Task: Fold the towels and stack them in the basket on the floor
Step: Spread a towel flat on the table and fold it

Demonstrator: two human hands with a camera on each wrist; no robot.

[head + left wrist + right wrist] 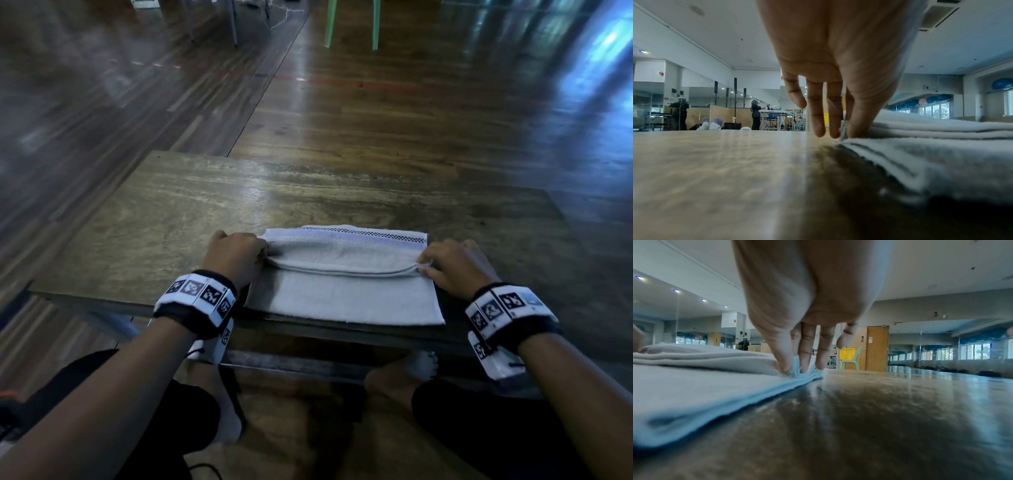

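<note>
A pale grey towel point(342, 291) lies partly folded near the front edge of the wooden table point(171, 219). Its far half is doubled back toward me, showing a checkered band point(359, 233). My left hand point(236, 255) pinches the folded layers at the towel's left edge point(844, 129). My right hand point(448, 263) pinches the layers at the right edge point(797, 368). Both pinches sit low on the table. In the wrist views the towel point(931, 146) point(694, 378) shows stacked layers. No basket on the floor is in view.
Dark wooden floor point(376, 120) surrounds the table. A green chair point(352, 24) stands far ahead, and a yellow basket sits on that green chair point(847, 353) in the right wrist view. My bare feet point(404, 373) are under the table.
</note>
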